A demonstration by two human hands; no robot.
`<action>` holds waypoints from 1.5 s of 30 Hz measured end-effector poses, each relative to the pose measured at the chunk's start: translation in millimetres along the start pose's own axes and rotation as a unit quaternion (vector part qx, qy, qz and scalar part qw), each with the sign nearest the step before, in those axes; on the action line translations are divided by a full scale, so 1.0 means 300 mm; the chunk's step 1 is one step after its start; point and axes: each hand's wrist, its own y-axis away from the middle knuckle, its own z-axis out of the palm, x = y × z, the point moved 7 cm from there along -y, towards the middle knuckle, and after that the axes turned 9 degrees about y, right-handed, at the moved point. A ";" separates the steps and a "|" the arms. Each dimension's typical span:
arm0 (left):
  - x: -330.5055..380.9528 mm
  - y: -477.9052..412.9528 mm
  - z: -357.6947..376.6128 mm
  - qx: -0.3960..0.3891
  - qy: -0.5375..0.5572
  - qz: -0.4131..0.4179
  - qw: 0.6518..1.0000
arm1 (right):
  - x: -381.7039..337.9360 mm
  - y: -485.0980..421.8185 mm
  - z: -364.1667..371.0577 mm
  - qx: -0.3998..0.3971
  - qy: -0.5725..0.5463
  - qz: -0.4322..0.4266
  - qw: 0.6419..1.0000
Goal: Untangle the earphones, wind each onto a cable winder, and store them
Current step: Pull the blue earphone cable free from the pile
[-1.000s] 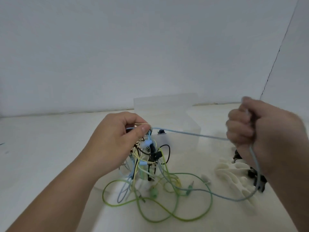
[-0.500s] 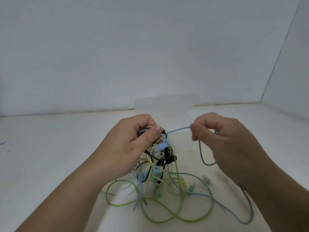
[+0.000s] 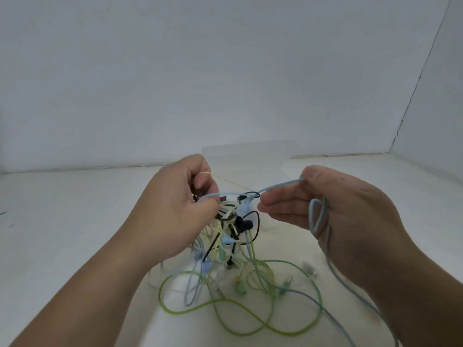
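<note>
Hands, head view: both are raised over the bench point(image 3: 62, 221), forearms entering from the lower corners.

Left hand point(image 3: 175, 214): back towards us, fingers curled round the top of the tangle of earphones point(image 3: 233, 234), which hangs below its fingertips and trails onto the bench. A yellow strand point(image 3: 206, 173) shows at the thumb.

Right hand point(image 3: 345, 221): palm turned to the left, thumb and forefinger pinching the blue cable point(image 3: 278, 185), the other fingers reaching towards the left hand. The cable runs nearly taut from this pinch across to the left fingertips. On the palm side of the right hand the same cable makes one loop, then drops past the wrist to the bench.

Counts: two hands and one tangle. We make out four cable colours in it: blue, green, yellow and black. The number of earphone sets cannot be told, as the strands cross too densely. One black earbud point(image 3: 246, 224) hangs just below the gap between the hands. The green cable point(image 3: 160, 293) lies in wide loops on the bench beneath both hands.

Containers: one clear box point(image 3: 250, 152) stands beyond the hands, on the far side of the tangle. We cannot tell what is in it.
</note>
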 end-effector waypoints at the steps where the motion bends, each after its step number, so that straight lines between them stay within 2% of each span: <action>1: -0.004 -0.002 -0.016 0.027 -0.019 0.005 0.999 | -0.005 -0.002 -0.006 0.011 -0.019 -0.004 1.000; 5: -0.011 -0.004 -0.066 0.123 -0.137 0.002 0.983 | -0.027 -0.002 -0.037 0.058 -0.102 -0.006 0.993; 7: -0.012 -0.001 -0.065 0.136 -0.117 -0.016 0.984 | -0.026 -0.003 -0.049 0.074 -0.102 -0.007 0.992; 8: -0.013 -0.001 -0.065 0.139 -0.076 -0.025 0.987 | -0.024 -0.004 -0.054 0.077 -0.080 -0.009 0.994; 10: -0.015 -0.009 -0.066 0.117 0.053 -0.031 0.991 | -0.018 -0.007 -0.056 0.072 0.051 -0.019 0.996; 12: -0.007 -0.012 -0.057 0.044 0.195 -0.029 0.979 | 0.004 -0.006 -0.027 0.032 0.172 -0.015 0.984; 13: -0.004 -0.008 -0.041 -0.006 0.231 -0.036 0.972 | 0.022 -0.004 -0.007 0.005 0.174 0.000 0.985; 15: -0.007 0.007 0.007 -0.103 0.198 -0.067 0.973 | 0.043 0.009 0.029 -0.047 0.109 0.036 0.992; 17: -0.011 0.022 0.048 -0.157 0.111 -0.078 0.978 | 0.039 0.019 0.056 -0.080 0.008 0.064 0.995; 21: 0.021 0.034 0.084 -0.171 0.007 -0.019 0.985 | 0.013 0.027 0.073 -0.100 -0.124 0.067 0.985; 26: 0.032 0.045 0.116 -0.191 0.046 -0.015 0.980 | 0.004 0.006 0.048 -0.061 -0.199 0.047 0.977; 29: 0.004 0.027 0.080 -0.130 0.050 -0.042 0.989 | 0.017 -0.013 -0.009 0.023 -0.134 0.048 0.990; 31: -0.013 0.012 0.048 -0.072 0.105 -0.063 0.990 | 0.033 -0.020 -0.054 0.091 -0.118 0.072 0.986; 35: -0.032 -0.001 0.020 -0.011 0.221 -0.101 0.970 | 0.052 -0.017 -0.071 0.127 -0.070 0.085 0.986; 37: -0.042 -0.005 0.006 -0.003 0.172 -0.099 0.980 | 0.029 -0.016 -0.074 0.138 -0.066 0.049 0.987; 41: -0.071 -0.013 -0.039 0.045 0.024 -0.085 0.995 | -0.012 -0.014 -0.095 0.149 -0.155 0.009 0.977; 43: -0.068 -0.013 -0.041 0.058 0.032 -0.091 0.994 | 0.000 -0.024 -0.109 0.153 -0.157 0.016 0.976; 45: -0.055 -0.014 -0.040 0.058 0.112 -0.099 0.987 | 0.014 -0.033 -0.133 0.173 -0.119 0.017 0.978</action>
